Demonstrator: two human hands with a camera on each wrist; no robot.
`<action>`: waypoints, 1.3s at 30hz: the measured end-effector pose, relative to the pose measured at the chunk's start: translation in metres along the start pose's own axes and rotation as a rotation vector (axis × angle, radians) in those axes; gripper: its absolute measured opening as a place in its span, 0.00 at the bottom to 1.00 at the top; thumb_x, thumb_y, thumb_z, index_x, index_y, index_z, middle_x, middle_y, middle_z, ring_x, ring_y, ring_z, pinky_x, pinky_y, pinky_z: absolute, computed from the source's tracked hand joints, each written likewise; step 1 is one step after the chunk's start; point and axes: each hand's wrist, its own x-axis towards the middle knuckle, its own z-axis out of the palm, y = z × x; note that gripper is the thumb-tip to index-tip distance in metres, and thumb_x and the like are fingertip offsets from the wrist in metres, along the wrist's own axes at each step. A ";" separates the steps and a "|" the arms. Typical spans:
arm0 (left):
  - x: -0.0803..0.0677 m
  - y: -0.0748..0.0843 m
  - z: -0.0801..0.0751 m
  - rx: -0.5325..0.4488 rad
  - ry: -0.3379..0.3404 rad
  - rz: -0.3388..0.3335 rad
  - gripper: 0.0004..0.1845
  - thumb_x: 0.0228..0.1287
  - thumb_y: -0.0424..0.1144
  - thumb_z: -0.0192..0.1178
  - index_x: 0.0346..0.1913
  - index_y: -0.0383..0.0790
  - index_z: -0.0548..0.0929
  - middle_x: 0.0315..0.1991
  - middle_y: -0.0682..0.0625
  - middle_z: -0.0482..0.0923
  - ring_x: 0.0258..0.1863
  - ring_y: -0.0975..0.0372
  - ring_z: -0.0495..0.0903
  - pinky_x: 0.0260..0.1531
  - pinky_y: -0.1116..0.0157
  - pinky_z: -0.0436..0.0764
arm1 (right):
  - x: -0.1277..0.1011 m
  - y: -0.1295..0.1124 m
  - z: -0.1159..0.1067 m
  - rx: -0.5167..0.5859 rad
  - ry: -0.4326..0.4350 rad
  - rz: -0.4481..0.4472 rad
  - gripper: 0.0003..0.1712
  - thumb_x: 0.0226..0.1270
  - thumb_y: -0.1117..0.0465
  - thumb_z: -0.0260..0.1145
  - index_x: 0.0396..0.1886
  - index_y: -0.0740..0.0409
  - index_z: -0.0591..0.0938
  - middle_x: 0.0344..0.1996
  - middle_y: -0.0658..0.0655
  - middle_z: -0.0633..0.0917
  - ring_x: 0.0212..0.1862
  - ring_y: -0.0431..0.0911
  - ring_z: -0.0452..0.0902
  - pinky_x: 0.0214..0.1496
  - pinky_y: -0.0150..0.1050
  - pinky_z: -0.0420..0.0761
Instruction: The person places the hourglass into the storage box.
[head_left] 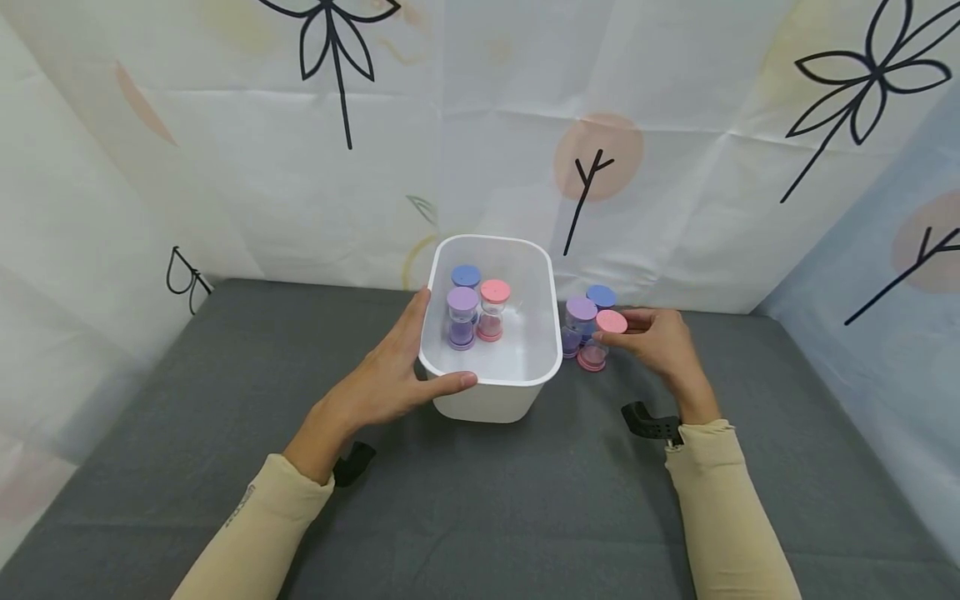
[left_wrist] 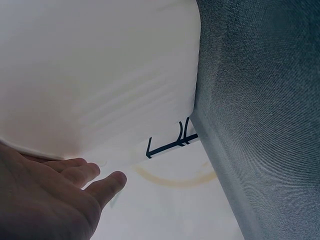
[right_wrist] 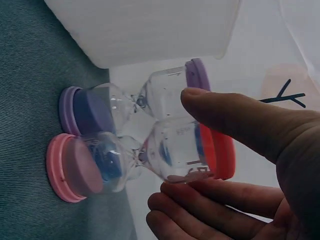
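Observation:
A white plastic bin point(head_left: 491, 382) holds three sand timers, one purple point(head_left: 462, 321), one blue point(head_left: 466, 275) and one pink point(head_left: 493, 308). At its front left corner my left hand point(head_left: 386, 377) rests with a straight thumb along the front rim and fingers against the left side. Just right of the bin stand another purple sand timer point(head_left: 576, 321), a blue one point(head_left: 602, 296) and a pink one point(right_wrist: 182, 150). My right hand point(head_left: 660, 340) pinches the pink one near its top cap, thumb on one side and fingers on the other; its sand lies in the lower bulb.
Dark grey cloth point(head_left: 480, 517) covers the table. Behind it hangs a pale patterned fabric backdrop point(head_left: 495, 167), close to the bin's far side. Black straps point(head_left: 651, 422) sit at both wrists.

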 end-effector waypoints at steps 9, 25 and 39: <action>-0.001 -0.001 0.000 0.004 0.003 -0.001 0.64 0.56 0.68 0.69 0.81 0.64 0.30 0.81 0.62 0.38 0.78 0.56 0.51 0.71 0.44 0.59 | -0.002 -0.003 -0.001 -0.004 0.013 -0.028 0.33 0.60 0.50 0.79 0.58 0.67 0.84 0.49 0.65 0.86 0.47 0.49 0.79 0.46 0.39 0.77; 0.000 -0.001 -0.001 -0.004 -0.002 0.002 0.65 0.57 0.67 0.69 0.81 0.63 0.30 0.81 0.62 0.36 0.78 0.57 0.50 0.70 0.43 0.59 | -0.038 -0.059 -0.022 0.633 0.415 -0.304 0.23 0.54 0.71 0.79 0.52 0.70 0.86 0.37 0.54 0.90 0.40 0.45 0.85 0.45 0.31 0.82; 0.001 -0.003 0.000 -0.017 -0.001 0.003 0.65 0.57 0.67 0.69 0.82 0.57 0.31 0.82 0.56 0.37 0.78 0.57 0.48 0.71 0.42 0.57 | -0.043 -0.072 -0.014 0.915 0.301 -0.523 0.19 0.57 0.81 0.71 0.50 0.82 0.82 0.38 0.64 0.89 0.41 0.51 0.87 0.51 0.37 0.83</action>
